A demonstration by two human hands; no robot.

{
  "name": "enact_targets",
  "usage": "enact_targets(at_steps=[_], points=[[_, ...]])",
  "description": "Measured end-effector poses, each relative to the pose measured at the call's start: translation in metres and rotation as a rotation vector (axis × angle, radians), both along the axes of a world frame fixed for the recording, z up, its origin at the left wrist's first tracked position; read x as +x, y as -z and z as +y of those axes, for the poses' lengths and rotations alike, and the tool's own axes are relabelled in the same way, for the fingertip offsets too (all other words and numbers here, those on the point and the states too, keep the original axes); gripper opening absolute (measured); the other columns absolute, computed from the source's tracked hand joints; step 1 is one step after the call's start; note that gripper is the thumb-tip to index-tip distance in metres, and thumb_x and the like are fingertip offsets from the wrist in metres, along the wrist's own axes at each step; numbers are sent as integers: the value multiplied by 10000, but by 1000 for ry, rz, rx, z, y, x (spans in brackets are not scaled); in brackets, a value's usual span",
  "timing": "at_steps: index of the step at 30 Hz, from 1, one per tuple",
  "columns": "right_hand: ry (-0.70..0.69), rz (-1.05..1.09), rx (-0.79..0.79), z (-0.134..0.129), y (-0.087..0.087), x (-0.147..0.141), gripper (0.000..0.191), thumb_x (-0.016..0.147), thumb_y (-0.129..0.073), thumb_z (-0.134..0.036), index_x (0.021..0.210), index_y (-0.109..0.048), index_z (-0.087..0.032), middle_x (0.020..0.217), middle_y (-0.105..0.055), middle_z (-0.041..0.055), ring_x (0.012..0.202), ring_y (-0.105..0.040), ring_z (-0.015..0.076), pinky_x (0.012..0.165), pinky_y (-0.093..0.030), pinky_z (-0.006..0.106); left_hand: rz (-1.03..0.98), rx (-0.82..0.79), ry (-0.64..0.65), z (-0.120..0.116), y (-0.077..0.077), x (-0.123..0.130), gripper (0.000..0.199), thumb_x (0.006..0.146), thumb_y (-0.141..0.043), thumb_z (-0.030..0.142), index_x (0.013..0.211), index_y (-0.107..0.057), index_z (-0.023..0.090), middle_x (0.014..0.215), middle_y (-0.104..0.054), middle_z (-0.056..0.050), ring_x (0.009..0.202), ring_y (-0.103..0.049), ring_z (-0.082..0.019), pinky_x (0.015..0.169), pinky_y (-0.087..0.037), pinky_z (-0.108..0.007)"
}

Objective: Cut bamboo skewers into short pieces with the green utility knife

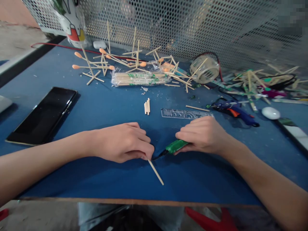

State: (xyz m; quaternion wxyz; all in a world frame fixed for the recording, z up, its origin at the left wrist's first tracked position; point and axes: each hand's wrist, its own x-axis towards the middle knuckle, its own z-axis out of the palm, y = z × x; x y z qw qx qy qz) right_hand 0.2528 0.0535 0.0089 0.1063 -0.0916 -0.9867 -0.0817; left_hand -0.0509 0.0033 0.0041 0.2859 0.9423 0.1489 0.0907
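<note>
Near the front edge of the blue table, my left hand point(130, 142) pinches a thin wooden stick point(156, 173), whose free end slants down to the right. My right hand point(198, 136) is wrapped round a green-handled tool point(176, 146). The tool's dark, narrow tip points left and reaches close to my left fingertips; whether it touches the stick is hidden. Beyond my hands lie several short cut sticks point(147, 106) side by side. A clear ruler point(183, 114) lies just behind my right hand, with a single stick point(197, 108) behind it.
A black phone point(43, 115) lies at the left. Behind are stick structures with orange tips point(92, 75), a plastic-wrapped stick bundle point(139, 78) and a clear round container point(204, 70). A blue glue gun point(237, 112) and a white oval object point(271, 113) are at the right.
</note>
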Motion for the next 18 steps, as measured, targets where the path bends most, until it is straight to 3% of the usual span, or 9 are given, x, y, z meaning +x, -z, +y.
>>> enact_targets(at_steps=[18], points=[[-7, -20, -10, 0, 0, 1, 458, 990, -502, -602, 751, -551, -214, 564, -499, -62, 510, -420, 104, 539, -235, 286, 5, -14, -2, 0, 0, 0, 208, 1073, -450, 232, 996, -643, 241, 885, -690, -20, 850, -619, -162, 852, -356, -315]])
